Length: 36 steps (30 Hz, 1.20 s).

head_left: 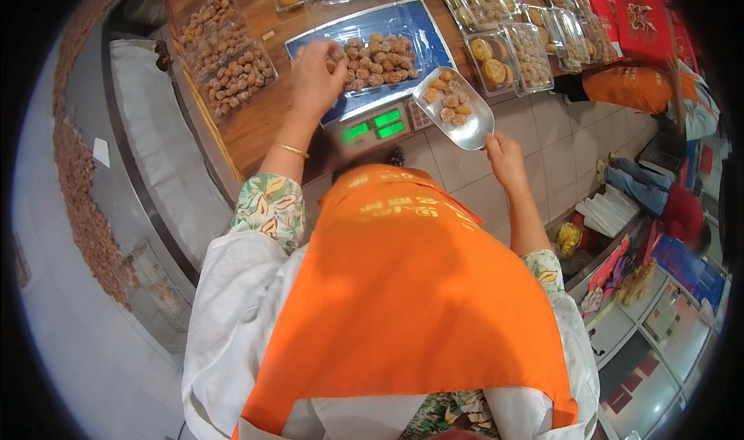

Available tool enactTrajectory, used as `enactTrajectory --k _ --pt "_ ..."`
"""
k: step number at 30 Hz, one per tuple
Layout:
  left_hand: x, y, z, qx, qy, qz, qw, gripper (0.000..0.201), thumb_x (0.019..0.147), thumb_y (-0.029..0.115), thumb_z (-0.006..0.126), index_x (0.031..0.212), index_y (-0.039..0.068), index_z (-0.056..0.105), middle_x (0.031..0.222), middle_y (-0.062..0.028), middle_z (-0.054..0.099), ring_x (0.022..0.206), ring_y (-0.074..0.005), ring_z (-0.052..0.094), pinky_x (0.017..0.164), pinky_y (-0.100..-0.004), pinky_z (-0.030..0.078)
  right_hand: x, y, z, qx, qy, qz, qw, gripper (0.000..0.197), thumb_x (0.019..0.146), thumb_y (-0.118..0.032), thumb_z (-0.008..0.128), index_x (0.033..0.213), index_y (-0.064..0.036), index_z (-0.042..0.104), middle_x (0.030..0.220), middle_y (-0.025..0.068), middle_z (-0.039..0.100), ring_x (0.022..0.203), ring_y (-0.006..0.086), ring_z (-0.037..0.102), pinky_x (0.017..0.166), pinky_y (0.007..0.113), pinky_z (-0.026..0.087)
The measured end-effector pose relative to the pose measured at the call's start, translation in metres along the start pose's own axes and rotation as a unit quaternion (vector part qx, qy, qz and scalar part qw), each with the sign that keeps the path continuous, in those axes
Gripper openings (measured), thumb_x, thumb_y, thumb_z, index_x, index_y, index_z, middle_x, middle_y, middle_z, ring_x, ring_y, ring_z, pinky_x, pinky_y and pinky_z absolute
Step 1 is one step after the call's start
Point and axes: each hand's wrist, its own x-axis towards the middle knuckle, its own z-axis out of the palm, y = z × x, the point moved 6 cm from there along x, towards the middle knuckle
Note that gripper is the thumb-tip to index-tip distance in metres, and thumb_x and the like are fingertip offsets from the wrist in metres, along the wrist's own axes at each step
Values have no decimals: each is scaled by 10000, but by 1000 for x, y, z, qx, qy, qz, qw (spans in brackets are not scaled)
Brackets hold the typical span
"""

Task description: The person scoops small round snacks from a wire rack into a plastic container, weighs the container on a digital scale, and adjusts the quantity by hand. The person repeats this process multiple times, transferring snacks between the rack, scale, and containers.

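My left hand (314,79) is at the left side of a pile of brown, sugar-dusted balls (381,58). Its fingers curl in against the pile, and what they hold is hidden. The pile lies in a clear plastic tray on the blue platform (428,33) of a weighing scale, whose green-lit display (374,128) faces me. My right hand (505,159) grips the end of a metal scoop (471,135), held at the right front corner of the scale. Several of the same kind of balls (449,99) sit in the scoop.
Filled clear trays (236,72) stand left of the scale on the wooden table (267,118). Clear boxes of round cookies (493,60) and balls line the back and right, near red packages (639,21). Another person in orange (632,87) is at the far right.
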Motion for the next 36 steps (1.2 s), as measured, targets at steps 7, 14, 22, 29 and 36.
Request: enactTrajectory --k 7,14,22,29,36 --pt "-10 39 48 -4 -108 87 990 285 712 135 691 979 84 605 1010 -80 612 1003 -290 560 881 -434 408 -4 -1 -2 -18 -8 13 1000 363 922 -289 495 838 26 655 730 182 643 690 263 627 675 361 475" --pt "-10 25 14 43 1 62 997 132 756 182 710 805 90 629 857 -77 641 859 -269 604 788 -411 437 -6 -7 -5 -37 -13 6 999 373 922 -299 497 860 33 656 782 199 660 726 291 642 692 372 482" --pt "-74 -42 -55 40 -16 -177 983 114 807 132 695 805 48 617 778 -109 622 680 -268 605 631 -354 486 4 -5 1 -15 -26 2 1000 378 920 -305 493 860 34 650 777 198 660 735 318 643 696 383 484" --pt "-55 -29 -36 -111 -63 -118 985 126 824 70 653 942 25 647 895 -121 609 757 -240 611 674 -317 500 34 -57 10 -82 -61 -81 991 395 911 -328 491 838 27 648 787 217 652 760 364 638 695 409 478" --pt "6 16 -6 -159 -122 -18 979 129 850 83 638 965 25 651 868 -86 604 740 -198 600 680 -294 492 65 -66 34 -76 -74 -86 991 399 903 -342 485 841 14 654 785 226 644 777 385 630 702 424 474"
